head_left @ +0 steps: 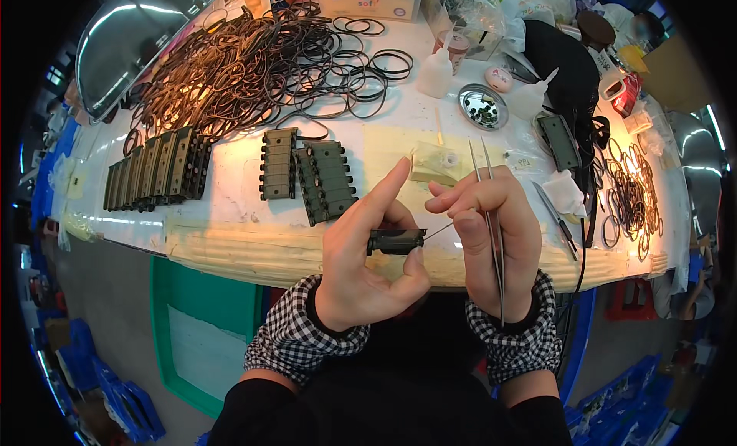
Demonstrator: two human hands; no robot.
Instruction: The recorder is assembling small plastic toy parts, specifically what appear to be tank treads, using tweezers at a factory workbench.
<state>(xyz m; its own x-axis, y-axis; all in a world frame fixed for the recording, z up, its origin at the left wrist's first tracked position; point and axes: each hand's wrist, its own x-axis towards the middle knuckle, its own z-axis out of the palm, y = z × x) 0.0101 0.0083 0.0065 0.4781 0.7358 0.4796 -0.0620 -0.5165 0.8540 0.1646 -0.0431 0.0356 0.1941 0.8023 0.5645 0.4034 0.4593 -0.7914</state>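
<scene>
Nearest, over the counter's [230,250] front edge: left hand [367,269] pinching a small dark olive plastic part [395,241] between thumb and middle fingers, index finger raised straight; right hand [491,242] just beside it, closed around metal tweezers [491,216] and a thin needle-like tool [439,231], tip touching the part's right end. Checked cuffs on both wrists. Farther in, mid-counter: two stacks of matching olive parts [311,177], laid side by side; a longer row of the same [157,173] toward the left edge. A pale block [434,163] just behind the hands. Toward the right edge: a black-handled tool [556,216], white tissue [564,191], loose black rings [629,196]. Far side: a great tangled heap of dark rubber bands [253,62], two white squeeze bottles [436,71], a small round metal dish [483,106] of dark bits
</scene>
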